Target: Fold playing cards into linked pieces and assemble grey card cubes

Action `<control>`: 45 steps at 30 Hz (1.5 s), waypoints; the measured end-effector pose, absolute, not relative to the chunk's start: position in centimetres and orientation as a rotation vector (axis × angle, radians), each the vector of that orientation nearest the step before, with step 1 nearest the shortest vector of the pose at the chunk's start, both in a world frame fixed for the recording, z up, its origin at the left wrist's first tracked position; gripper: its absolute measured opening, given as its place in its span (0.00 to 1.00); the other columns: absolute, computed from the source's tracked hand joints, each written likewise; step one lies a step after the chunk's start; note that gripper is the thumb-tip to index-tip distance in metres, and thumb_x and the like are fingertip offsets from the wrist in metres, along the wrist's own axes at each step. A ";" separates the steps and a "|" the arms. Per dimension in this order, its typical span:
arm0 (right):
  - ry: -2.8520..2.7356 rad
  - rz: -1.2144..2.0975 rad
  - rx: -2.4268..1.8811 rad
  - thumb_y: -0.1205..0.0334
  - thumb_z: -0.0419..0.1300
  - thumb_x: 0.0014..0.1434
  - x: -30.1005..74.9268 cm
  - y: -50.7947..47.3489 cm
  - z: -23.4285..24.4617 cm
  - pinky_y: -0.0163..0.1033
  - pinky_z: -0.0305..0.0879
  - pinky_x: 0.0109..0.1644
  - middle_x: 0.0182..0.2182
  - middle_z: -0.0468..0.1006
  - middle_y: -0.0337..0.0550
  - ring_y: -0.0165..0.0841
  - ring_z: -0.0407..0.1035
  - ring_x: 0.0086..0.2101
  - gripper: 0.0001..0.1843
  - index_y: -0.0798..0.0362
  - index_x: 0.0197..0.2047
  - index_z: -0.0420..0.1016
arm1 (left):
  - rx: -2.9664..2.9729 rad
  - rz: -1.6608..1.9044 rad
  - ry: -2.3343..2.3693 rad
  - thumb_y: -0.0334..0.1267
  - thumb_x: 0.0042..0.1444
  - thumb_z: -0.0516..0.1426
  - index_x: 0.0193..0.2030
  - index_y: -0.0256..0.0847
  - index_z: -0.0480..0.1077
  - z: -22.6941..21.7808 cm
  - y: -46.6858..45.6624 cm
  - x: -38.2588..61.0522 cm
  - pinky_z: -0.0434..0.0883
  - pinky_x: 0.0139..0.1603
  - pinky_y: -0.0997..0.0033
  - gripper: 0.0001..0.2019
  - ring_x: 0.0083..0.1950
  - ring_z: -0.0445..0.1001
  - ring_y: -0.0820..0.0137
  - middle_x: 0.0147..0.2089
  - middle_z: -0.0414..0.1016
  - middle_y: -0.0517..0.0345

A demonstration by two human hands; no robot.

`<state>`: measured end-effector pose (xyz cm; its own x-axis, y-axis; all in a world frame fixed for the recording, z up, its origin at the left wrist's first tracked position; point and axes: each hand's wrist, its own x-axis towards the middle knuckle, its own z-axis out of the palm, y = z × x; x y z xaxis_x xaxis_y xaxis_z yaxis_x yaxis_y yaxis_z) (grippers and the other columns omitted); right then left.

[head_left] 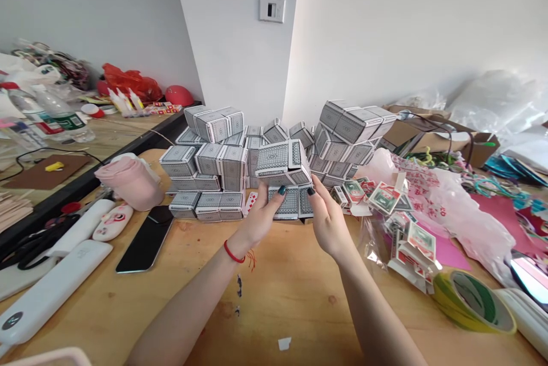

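Between my two hands I hold a box made of playing cards [274,159], its grey patterned card backs facing out. My left hand [261,214] grips its lower left side, thumb pointing up. On the lower right corner, my right hand [329,214] has its fingers closed. Behind and to the left stand stacked card boxes [209,206] of the same make. Another stack of card boxes [338,146] rises at the right. Below the held box, more card backs [286,206] show, and a red-diamond playing card [252,201] peeks out beside my left hand.
A black phone [144,240], a pink cloth roll [128,180] and a white power strip-like bar [55,292] lie left. Torn card packets [415,246], a crumpled plastic bag [449,206] and yellow tape [473,303] sit right. A paper scrap [284,344] lies in front.
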<state>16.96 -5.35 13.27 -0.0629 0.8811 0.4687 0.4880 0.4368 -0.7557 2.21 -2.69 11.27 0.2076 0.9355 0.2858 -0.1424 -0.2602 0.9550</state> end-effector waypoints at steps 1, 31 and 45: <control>-1.691 0.500 -1.203 0.56 0.39 0.64 17.0 -5.3 13.3 0.47 0.59 0.57 0.43 0.77 0.45 0.40 0.64 0.54 0.26 0.53 0.62 0.55 | 1.430 1.285 0.822 0.46 0.59 0.50 0.56 0.48 0.57 11.3 -2.7 2.3 0.45 0.68 0.57 0.19 0.67 0.49 0.66 0.61 0.61 0.57; -1.647 1.106 -1.107 0.50 0.61 0.51 18.6 -5.7 14.6 0.37 0.74 0.31 0.60 0.59 0.47 0.37 0.72 0.41 0.43 0.40 0.66 0.44 | 0.949 1.021 0.765 0.40 0.50 0.56 0.52 0.45 0.65 13.2 -2.9 0.6 0.67 0.40 0.73 0.20 0.45 0.71 0.67 0.47 0.73 0.59; -1.554 1.359 -1.071 0.60 0.65 0.46 17.6 -5.4 13.8 0.37 0.75 0.28 0.54 0.67 0.52 0.32 0.73 0.32 0.53 0.45 0.67 0.35 | 1.170 0.836 0.815 0.39 0.50 0.54 0.52 0.41 0.65 13.9 -2.3 -2.1 0.63 0.34 0.73 0.21 0.31 0.66 0.73 0.34 0.70 0.60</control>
